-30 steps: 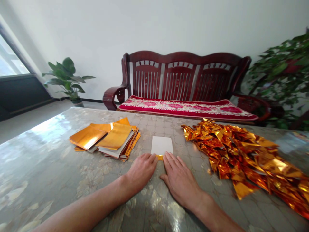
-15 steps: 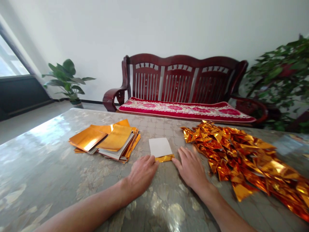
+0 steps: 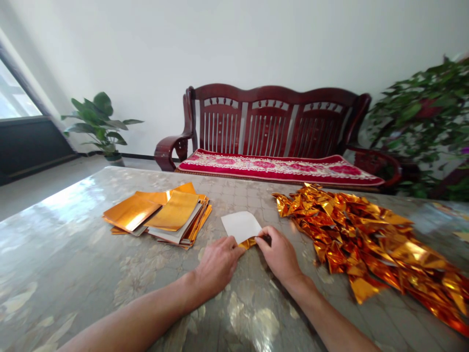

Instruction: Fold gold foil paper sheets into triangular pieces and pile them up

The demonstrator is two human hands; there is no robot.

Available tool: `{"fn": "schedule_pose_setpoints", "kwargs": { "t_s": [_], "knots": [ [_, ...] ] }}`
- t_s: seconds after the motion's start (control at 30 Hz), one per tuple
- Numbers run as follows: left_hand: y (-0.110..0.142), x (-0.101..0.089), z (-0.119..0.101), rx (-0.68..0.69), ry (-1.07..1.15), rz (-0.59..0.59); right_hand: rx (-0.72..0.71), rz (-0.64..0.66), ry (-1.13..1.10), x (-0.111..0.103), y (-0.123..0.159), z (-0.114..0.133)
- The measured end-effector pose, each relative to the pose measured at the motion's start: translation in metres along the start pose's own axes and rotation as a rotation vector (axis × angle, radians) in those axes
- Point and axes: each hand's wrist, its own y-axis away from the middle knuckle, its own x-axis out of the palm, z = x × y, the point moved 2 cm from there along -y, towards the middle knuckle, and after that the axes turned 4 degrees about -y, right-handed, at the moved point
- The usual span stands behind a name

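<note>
A sheet of gold foil paper (image 3: 240,226) lies white side up in front of me, with a gold strip folded over along its near edge. My left hand (image 3: 222,256) grips the left end of that strip, fingers closed. At the right end, my right hand (image 3: 276,249) pinches the folded edge between thumb and fingers, and that side of the sheet lifts and curves a little. A stack of gold foil sheets (image 3: 176,210) lies to the left of my hands. To the right is a heap of folded gold foil pieces (image 3: 351,234).
The table (image 3: 80,274) has a shiny patterned cover. Beyond it stands a dark red wooden bench (image 3: 269,122) with a red floral cushion (image 3: 278,166). Potted plants stand at the left (image 3: 100,122) and right (image 3: 421,107). A clear plastic bag (image 3: 436,220) lies at the right edge.
My right hand has closed from flat fingers into a pinch on the strip's right end. The sheet has turned slightly, and its right side has lifted. My left hand stays at the left end.
</note>
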Motion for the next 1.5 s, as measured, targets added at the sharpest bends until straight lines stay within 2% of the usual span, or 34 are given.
{"fn": "schedule_pose_setpoints", "kwargs": {
  "t_s": [0.07,0.13,0.23,0.3,0.37,0.43,0.53,0.63,0.7,0.77,0.93,1.1,1.23,1.33,1.5],
  "knots": [
    [-0.001,-0.002,0.003,0.003,0.087,-0.090,-0.009,-0.048,-0.118,0.000,0.002,0.001],
    [-0.001,-0.007,0.005,0.023,0.135,-0.265,-0.115,-0.103,-0.129,-0.001,0.005,0.007],
    [0.003,-0.020,0.003,0.129,0.097,-0.553,-0.425,-0.144,0.003,-0.004,0.014,0.022],
    [0.004,-0.025,0.000,0.199,0.059,-0.621,-0.601,-0.170,0.072,-0.006,0.020,0.032],
    [0.003,-0.027,0.000,0.196,0.064,-0.599,-0.685,-0.189,0.083,-0.006,0.024,0.040],
    [-0.001,-0.026,0.003,0.113,0.141,-0.570,-0.695,-0.209,0.046,-0.006,0.025,0.044],
    [-0.006,-0.022,0.013,-0.008,0.380,-0.602,-0.623,-0.232,0.002,-0.010,0.022,0.044],
    [-0.011,-0.015,0.023,-0.051,0.623,-0.633,-0.508,-0.146,0.072,-0.016,0.016,0.038],
    [-0.012,-0.011,0.028,-0.080,0.689,-0.591,-0.460,-0.105,0.130,-0.021,0.013,0.033],
    [-0.011,-0.009,0.030,-0.102,0.633,-0.503,-0.450,-0.091,0.192,-0.025,0.011,0.027],
    [-0.005,-0.013,0.024,-0.062,0.201,-0.301,-0.475,-0.005,0.381,-0.022,0.011,0.017],
    [-0.008,-0.009,0.021,0.044,0.047,-0.178,-0.460,0.096,0.450,-0.016,0.012,0.016],
    [-0.012,-0.001,0.025,0.033,0.029,-0.130,-0.436,0.150,0.425,-0.015,0.014,0.013],
    [-0.013,0.000,0.028,-0.008,0.089,-0.132,-0.421,0.199,0.316,-0.014,0.013,0.008],
    [-0.019,0.000,0.036,-0.115,0.212,-0.070,-0.308,0.187,0.151,-0.012,0.004,-0.004]
  ]
}}
